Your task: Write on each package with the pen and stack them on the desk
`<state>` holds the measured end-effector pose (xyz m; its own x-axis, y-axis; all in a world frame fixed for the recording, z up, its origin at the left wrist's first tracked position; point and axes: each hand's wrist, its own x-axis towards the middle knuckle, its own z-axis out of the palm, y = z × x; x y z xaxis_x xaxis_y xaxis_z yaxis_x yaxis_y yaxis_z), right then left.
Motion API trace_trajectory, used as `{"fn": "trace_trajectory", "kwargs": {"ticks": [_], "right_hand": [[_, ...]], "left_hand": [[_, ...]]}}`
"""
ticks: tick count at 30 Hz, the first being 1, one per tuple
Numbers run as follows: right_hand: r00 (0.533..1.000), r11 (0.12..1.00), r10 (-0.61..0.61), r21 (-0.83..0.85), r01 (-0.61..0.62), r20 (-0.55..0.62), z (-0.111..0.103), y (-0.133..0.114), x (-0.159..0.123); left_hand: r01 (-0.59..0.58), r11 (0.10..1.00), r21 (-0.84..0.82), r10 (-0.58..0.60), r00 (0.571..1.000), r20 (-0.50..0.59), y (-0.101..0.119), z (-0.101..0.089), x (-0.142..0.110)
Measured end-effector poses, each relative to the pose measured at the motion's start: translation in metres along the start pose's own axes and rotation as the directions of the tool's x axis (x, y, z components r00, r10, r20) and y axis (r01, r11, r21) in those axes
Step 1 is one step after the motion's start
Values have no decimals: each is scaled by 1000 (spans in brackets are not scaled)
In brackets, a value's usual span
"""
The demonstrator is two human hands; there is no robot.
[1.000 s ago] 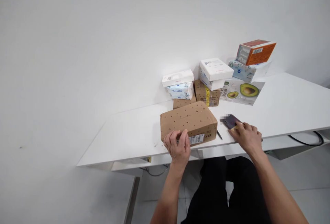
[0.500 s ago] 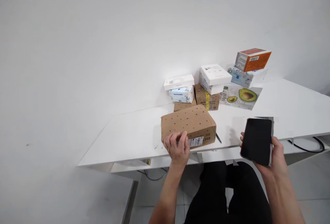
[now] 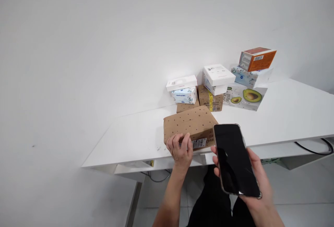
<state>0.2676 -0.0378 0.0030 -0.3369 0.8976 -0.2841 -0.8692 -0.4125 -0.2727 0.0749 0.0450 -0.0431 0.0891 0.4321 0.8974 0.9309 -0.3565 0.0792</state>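
Note:
My right hand is wrapped round a smartphone in a clear case, its dark screen facing me. The phone hangs over the table's front edge and hides the right corner of a brown cardboard box with small dark dots. On that box's near side is a white label. My left hand grips the near edge of the box with bent fingers, partly covering the label. What the thumb does is hidden.
Behind the box, tissue packs and white flat boxes are stacked on smaller cardboard boxes. An avocado-printed box and an orange box are to the right. The white table meets a wall; black cables hang below.
My right hand has brought the phone left and nearer to me, in front of the cardboard box's right end. My left hand has stayed on the box. The pen seen earlier is now hidden.

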Motion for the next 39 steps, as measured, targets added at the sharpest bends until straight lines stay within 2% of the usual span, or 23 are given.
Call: {"fn": "trace_trajectory", "kwargs": {"ticks": [4, 9, 14, 19, 24, 28, 39], "right_hand": [[979, 990, 140, 5, -142, 147, 16, 15, 11], [953, 986, 167, -50, -159, 255, 28, 22, 26], [953, 990, 121, -99, -97, 278, 34, 22, 36], [946, 981, 150, -159, -108, 286, 38, 17, 40], [946, 991, 126, -85, -105, 299, 36, 16, 45], [944, 994, 105, -67, -88, 312, 36, 16, 47], [945, 989, 148, -41, -143, 293, 35, 17, 49]], "left_hand": [[1, 1000, -6, -1, 1000, -11, 1, -1, 0], [-7, 1000, -4, 7, 1000, 1, 1, -3, 0], [-14, 1000, 16, 14, 1000, 3, -1, -2, -2], [-5, 999, 33, 5, 1000, 5, -1, 0, -1], [-8, 1000, 13, 8, 1000, -25, 1, -1, 0], [-1, 1000, -10, 1, 1000, -4, 1, -3, 0], [-23, 999, -23, 23, 1000, 11, -1, -3, -1]]}}
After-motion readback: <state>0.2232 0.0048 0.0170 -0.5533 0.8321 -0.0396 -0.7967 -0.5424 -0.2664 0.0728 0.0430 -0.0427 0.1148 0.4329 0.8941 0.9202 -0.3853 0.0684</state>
